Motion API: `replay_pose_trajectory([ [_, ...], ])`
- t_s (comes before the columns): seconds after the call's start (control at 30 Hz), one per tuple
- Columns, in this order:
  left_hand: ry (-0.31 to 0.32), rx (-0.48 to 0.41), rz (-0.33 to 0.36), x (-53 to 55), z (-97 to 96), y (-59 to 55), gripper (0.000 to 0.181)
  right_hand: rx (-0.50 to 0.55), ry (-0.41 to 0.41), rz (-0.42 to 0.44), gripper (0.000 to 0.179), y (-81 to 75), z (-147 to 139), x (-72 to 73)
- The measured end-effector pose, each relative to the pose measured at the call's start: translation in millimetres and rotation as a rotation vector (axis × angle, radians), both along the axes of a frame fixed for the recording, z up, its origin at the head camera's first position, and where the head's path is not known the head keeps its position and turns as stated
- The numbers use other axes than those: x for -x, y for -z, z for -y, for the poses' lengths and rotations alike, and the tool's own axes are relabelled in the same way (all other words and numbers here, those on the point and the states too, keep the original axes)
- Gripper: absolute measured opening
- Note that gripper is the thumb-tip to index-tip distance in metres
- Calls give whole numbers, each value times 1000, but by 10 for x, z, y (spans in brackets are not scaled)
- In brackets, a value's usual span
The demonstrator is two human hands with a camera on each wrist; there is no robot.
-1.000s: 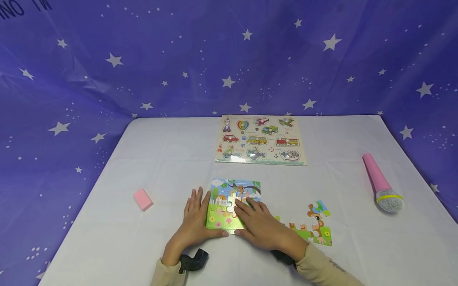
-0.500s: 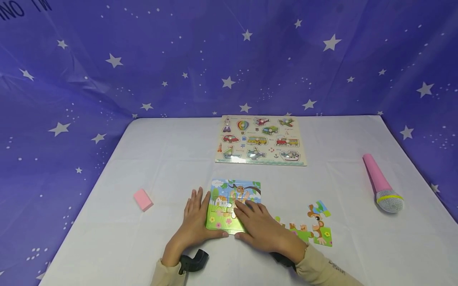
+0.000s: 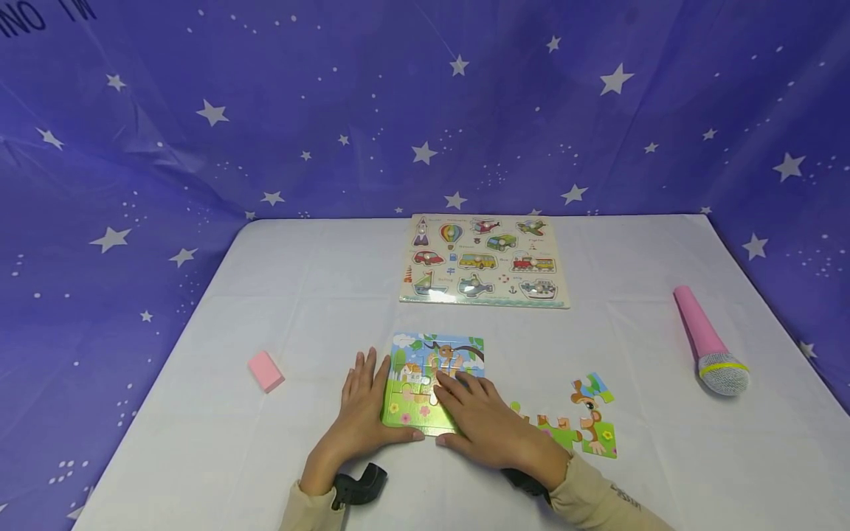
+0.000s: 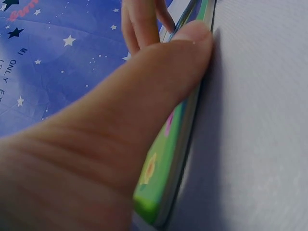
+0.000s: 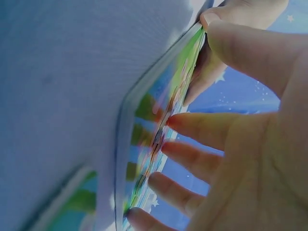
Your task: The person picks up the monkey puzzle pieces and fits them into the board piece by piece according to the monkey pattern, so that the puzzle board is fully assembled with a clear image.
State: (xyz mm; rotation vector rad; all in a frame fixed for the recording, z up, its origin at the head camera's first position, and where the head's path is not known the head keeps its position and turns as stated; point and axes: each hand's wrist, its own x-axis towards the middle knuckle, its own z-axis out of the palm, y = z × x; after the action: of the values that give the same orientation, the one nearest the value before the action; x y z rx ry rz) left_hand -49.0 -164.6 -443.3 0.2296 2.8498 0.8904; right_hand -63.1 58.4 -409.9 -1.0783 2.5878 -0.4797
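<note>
A square jigsaw puzzle (image 3: 406, 414) with a squirrel, a house and flowers lies in front of me in the head view. My left hand (image 3: 358, 420) rests beside it, fingers straight along the left edge and thumb along the near edge. In the left wrist view that thumb lies against the rim of the puzzle (image 4: 163, 159). My right hand (image 3: 491, 424) reaches over the puzzle's right side and hides that part. Its separated fingertips touch the pieces in the right wrist view, while the thumb (image 5: 250, 50) meets the near corner. Neither hand grips a piece.
Several loose jigsaw pieces (image 3: 600, 439) lie right of my right hand, some partly hidden by the wrist. A vehicle peg puzzle board (image 3: 485, 259) is farther back. A pink block (image 3: 266, 371) sits at left, a pink toy microphone (image 3: 705, 335) at right.
Since a second ago my right hand has shifted slightly, its fingers settling on the puzzle's pieces. Over the last half second both hands look still. My left hand stays in place throughout.
</note>
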Motion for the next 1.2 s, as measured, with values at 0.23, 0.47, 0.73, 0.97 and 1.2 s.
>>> replay_pose_trajectory([
  [0.23, -3, 1, -7, 3, -3, 8, 122, 128, 64, -6, 58, -37, -51, 53],
  [0.47, -8, -23, 17, 2, -19, 25, 121, 185, 204, -79, 57, -89, -395, 102],
  [0.73, -4, -8, 9, 5, 1, 12, 122, 171, 411, -109, 55, -23, -985, 152],
  [0.97, -3, -14, 3, 6, -2, 19, 122, 184, 556, -31, 65, -60, -1434, 137],
  [1.2, -2, -2, -2, 10, 1, 21, 122, 150, 655, 23, 80, -47, -1745, 133],
])
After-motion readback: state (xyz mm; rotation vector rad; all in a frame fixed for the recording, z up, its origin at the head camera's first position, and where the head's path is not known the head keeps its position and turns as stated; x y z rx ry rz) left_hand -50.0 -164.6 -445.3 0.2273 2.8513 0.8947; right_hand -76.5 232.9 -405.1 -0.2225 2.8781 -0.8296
